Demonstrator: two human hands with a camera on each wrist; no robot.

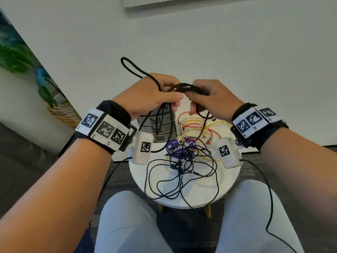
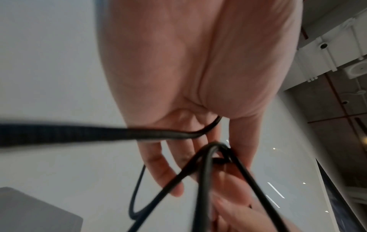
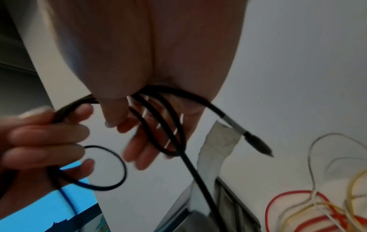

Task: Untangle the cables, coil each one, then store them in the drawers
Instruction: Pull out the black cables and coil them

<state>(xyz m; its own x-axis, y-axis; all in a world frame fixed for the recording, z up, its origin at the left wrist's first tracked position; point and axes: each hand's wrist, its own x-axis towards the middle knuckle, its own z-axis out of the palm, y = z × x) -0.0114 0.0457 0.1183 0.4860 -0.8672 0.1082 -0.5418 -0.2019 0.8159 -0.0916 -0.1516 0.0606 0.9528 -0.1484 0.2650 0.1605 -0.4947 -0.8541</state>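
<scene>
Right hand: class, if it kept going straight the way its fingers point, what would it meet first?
The right hand points toward the left hand, nearly fingertip to fingertip; likely the shared black braided cable first, depth unclear.

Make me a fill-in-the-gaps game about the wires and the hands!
1. Both hands hold the thick ____ cable.
2. The left hand and right hand hold it above a round ____ table.
3. On the table, behind the thin black cables, lie yellow and ____ cables.
4. The small drawer unit stands ____ the table.

Missing words: black; white; red; on
</scene>
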